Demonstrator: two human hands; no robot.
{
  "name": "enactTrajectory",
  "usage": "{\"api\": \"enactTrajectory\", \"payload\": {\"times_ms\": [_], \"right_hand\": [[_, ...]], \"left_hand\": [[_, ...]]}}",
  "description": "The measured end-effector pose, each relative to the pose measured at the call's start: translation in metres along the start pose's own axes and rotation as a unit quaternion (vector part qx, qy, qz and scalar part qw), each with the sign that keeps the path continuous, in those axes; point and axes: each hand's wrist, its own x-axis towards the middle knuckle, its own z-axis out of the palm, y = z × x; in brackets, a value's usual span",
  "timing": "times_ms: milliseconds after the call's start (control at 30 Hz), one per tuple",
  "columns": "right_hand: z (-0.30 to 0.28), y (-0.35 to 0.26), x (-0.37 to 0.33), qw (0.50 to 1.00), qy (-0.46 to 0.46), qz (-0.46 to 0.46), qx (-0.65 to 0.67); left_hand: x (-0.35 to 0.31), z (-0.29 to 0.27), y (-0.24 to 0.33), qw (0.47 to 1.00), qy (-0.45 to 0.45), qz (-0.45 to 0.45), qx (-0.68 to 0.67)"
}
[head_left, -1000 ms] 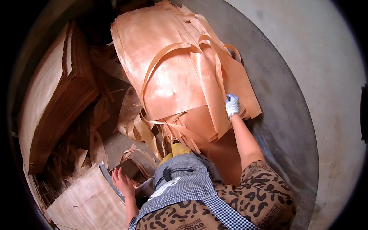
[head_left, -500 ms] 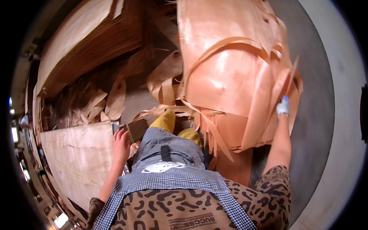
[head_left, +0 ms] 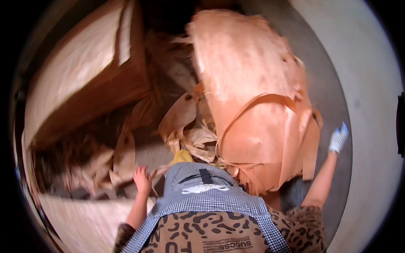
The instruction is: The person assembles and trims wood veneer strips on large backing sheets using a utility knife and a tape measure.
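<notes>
My right hand (head_left: 338,140), in a white glove with blue fingertips, reaches out to the right of a stack of orange-tan wood veneer sheets (head_left: 249,84), apart from it. Its fingers look stretched out, though blurred, and I see nothing in them. A loose veneer strip (head_left: 242,111) arches over the stack, and more strips hang off its right side and near end. My bare left hand (head_left: 143,180) hovers left of my checked apron, fingers loosely apart and holding nothing. Nearest to it are scraps of veneer (head_left: 124,160) and a pale sheet stack (head_left: 80,217).
A tall stack of pale veneer (head_left: 80,71) stands at the far left. Torn veneer scraps (head_left: 181,114) litter the floor between the stacks. A dark grey surface (head_left: 327,88) runs along the right, with a paler grey band (head_left: 371,126) beyond. One yellow shoe (head_left: 182,156) shows past my apron.
My right hand has come away from the veneer's right edge and moved out to the right. The view has shifted, so the stacks appear lower. My left hand stays empty.
</notes>
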Motion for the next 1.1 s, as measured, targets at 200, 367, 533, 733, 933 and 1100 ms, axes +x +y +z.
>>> {"api": "enactTrajectory", "payload": {"times_ms": [200,367,533,733,933,1100], "right_hand": [[0.023,-0.061,-0.029,0.902,-0.069,0.312,0.289],[0.073,-0.059,-0.061,0.807,-0.1,0.476,0.335],[0.122,-0.022,-0.096,0.911,-0.155,0.362,0.122],[0.171,-0.042,-0.138,0.843,-0.494,0.147,-0.153],[0.167,-0.11,-0.119,0.94,-0.226,0.219,-0.133],[0.108,-0.194,-0.095,0.948,-0.29,0.117,-0.056]], "left_hand": [[0.02,0.023,-0.06,0.973,-0.227,-0.015,-0.044],[0.075,0.006,-0.056,0.966,-0.249,-0.018,-0.064],[0.117,0.0,-0.033,0.96,-0.273,0.004,-0.056],[0.178,-0.029,0.006,0.951,-0.305,0.041,0.03],[0.25,-0.073,0.079,0.918,-0.34,0.085,0.185],[0.334,-0.064,0.162,0.941,-0.236,0.237,0.05]]}}
